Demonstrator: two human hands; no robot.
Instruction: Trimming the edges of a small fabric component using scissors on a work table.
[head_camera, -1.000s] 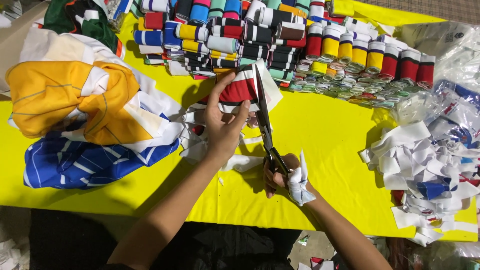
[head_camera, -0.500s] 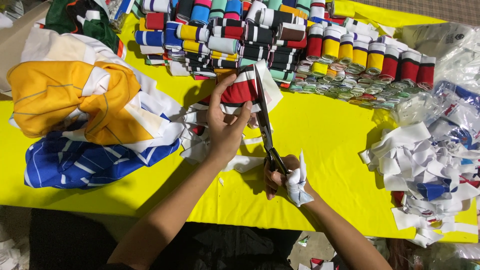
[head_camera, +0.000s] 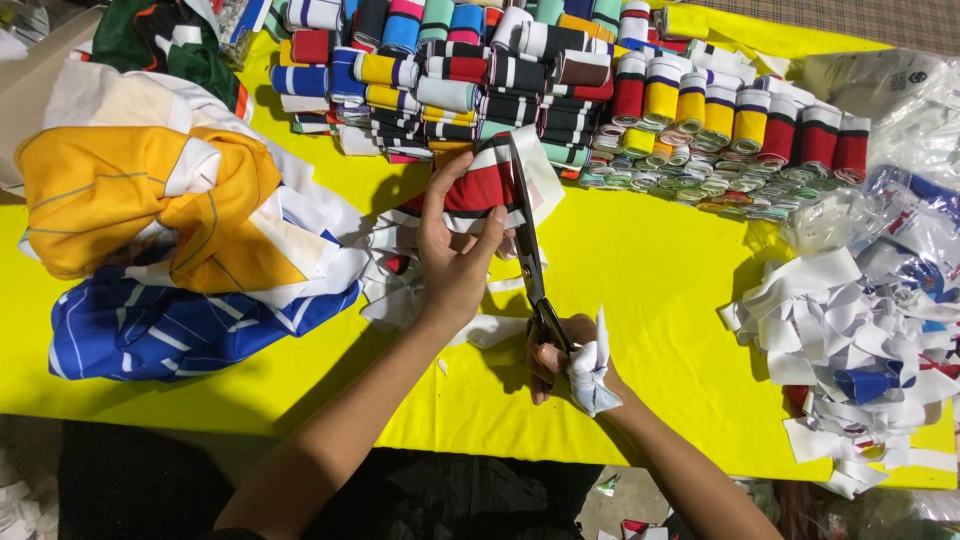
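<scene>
Change since a second ago: almost nothing is altered; the long scissors (head_camera: 530, 255) are kept at the same slant, the blades lying along the right side of the striped fabric piece (head_camera: 480, 190), so the cut is judged to be barely advanced.
Left hand: the left hand (head_camera: 455, 255) is curled round the fabric piece, thumb and fingers closed on it, holding it raised and taut just above the yellow table cover (head_camera: 660, 290).
Right hand: the right hand (head_camera: 560, 355) is closed through the scissor handles; a white cloth wrap (head_camera: 590, 365) is bound round them, so how far the blades are parted cannot be told.
Fabric piece: red, black and white bands, held between the stacked rolls and the person, touching the blades.
Far edge: rows of folded striped cuffs (head_camera: 560, 90) are packed just beyond the scissor tips; little room is left ahead.
Left side: a heap of yellow, white and blue garments (head_camera: 170, 240) is lying close to the left forearm.
Right side: a pile of white offcuts (head_camera: 860, 340) is set well apart; bare yellow cover is left between it and the scissors.
Near edge: open cover is left under both wrists.
</scene>
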